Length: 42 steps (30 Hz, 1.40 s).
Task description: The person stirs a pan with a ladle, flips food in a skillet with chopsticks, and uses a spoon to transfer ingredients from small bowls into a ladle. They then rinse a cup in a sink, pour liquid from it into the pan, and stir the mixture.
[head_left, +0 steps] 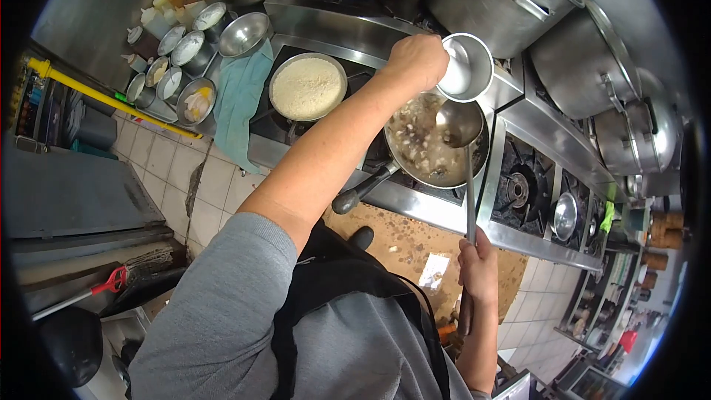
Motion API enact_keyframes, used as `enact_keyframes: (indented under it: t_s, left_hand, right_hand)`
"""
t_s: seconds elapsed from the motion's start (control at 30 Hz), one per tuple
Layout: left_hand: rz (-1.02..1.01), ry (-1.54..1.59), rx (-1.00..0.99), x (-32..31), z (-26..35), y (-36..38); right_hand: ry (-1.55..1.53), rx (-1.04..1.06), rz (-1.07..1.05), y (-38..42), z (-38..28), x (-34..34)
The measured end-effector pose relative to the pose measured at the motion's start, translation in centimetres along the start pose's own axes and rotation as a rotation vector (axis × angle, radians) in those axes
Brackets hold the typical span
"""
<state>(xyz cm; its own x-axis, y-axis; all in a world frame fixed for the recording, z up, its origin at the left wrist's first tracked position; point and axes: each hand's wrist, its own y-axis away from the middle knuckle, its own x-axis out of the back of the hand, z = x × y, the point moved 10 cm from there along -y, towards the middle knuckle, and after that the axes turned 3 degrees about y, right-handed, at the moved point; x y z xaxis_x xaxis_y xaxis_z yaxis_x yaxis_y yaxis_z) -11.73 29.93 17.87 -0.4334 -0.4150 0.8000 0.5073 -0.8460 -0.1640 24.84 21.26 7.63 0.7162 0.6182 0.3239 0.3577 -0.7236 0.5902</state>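
My left hand is stretched across the stove, closed round a small metal pot with something white in it, tilted above the far side of a frying pan. Small pale pieces and brownish liquid fill the pan, whose black handle points toward me. My right hand is closed on the long handle of a ladle. The ladle's bowl is over the pan's contents, near the rim; whether it touches them I cannot tell.
A pan of pale crumbly food stands left on the stove, beside a green cloth. Several metal containers stand farther left. Large stockpots line the back right. Right of the pan is a burner with a metal bowl beyond.
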Motion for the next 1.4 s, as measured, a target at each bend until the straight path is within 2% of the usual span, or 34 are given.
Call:
enact_keyframes:
  t_s: [0.07,0.13,0.23,0.3,0.33,0.4,0.57,0.63,0.67,0.77,0.83,0.87,0.93,0.97,1.03,1.13,1.17,1.27,1.33,1.4]
  left_hand:
    - [0.012,-0.02,-0.023,-0.1,0.6,0.0]
    - [0.063,-0.07,-0.098,0.2,1.7,0.0]
    - [0.083,-0.079,-0.154,0.2,2.8,0.0]
    - [0.102,-0.102,-0.178,0.1,3.3,0.0]
    - [0.123,-0.127,-0.211,0.2,3.8,-0.1]
    - [0.149,-0.148,-0.24,0.1,4.1,-0.1]
    - [0.172,-0.16,-0.275,0.5,5.1,-0.1]
    - [0.189,-0.178,-0.293,0.5,5.6,-0.1]
    - [0.188,-0.175,-0.289,0.5,5.7,-0.1]
    - [0.211,-0.16,-0.32,1.3,6.2,-0.5]
    - [0.12,-0.123,-0.188,0.7,5.1,-1.3]
    - [0.12,-0.12,-0.187,0.7,5.0,-1.4]
    - [0.069,0.017,-0.085,0.7,3.1,-1.8]
    - [0.073,0.014,-0.081,0.9,2.7,-1.9]
    - [0.031,0.106,0.122,0.6,0.2,-2.1]
    - [-0.078,0.172,0.189,0.3,-2.2,-1.5]
    - [-0.064,0.166,0.179,1.0,-2.4,-0.6]
    - [-0.113,0.138,0.215,1.0,-4.4,0.6]
    - [-0.098,0.148,0.241,1.2,-5.1,1.3]
    - [-0.096,0.159,0.266,1.4,-5.6,1.9]
  right_hand:
    - [0.202,0.168,0.136,-0.4,-1.0,1.3]
    - [0.227,0.194,0.18,-1.1,-1.0,1.6]
    - [0.238,0.13,0.128,-2.5,-0.2,1.0]
    - [0.322,0.213,0.224,-3.3,0.6,1.5]
    - [0.323,0.213,0.221,-3.0,0.0,1.6]
    - [0.125,0.049,0.029,-2.5,0.3,0.1]
    - [0.087,0.068,0.138,-2.6,0.1,0.0]
    - [0.038,-0.006,-0.031,-1.7,0.2,-0.7]
    - [0.042,-0.008,-0.031,-1.8,0.5,-0.9]
    - [0.026,0.014,0.079,-2.0,0.5,-0.5]
    - [0.022,-0.011,-0.057,-1.2,0.3,-1.1]
    - [0.025,-0.013,-0.056,-1.3,0.5,-1.3]
    - [0.013,0.035,0.078,-1.7,0.3,-0.5]
    - [0.015,0.038,0.072,-1.7,0.2,-0.5]
    - [0.123,0.004,-0.006,-1.5,0.2,-0.7]
    - [0.097,0.028,-0.005,-0.7,-0.3,-0.4]
    - [0.102,0.042,0.067,-0.9,-0.5,0.1]
    - [0.168,0.056,0.08,-2.0,0.1,0.0]
    - [0.217,0.094,0.055,-1.5,-0.3,-0.2]
    - [0.155,0.03,-0.019,-0.9,0.1,-0.6]
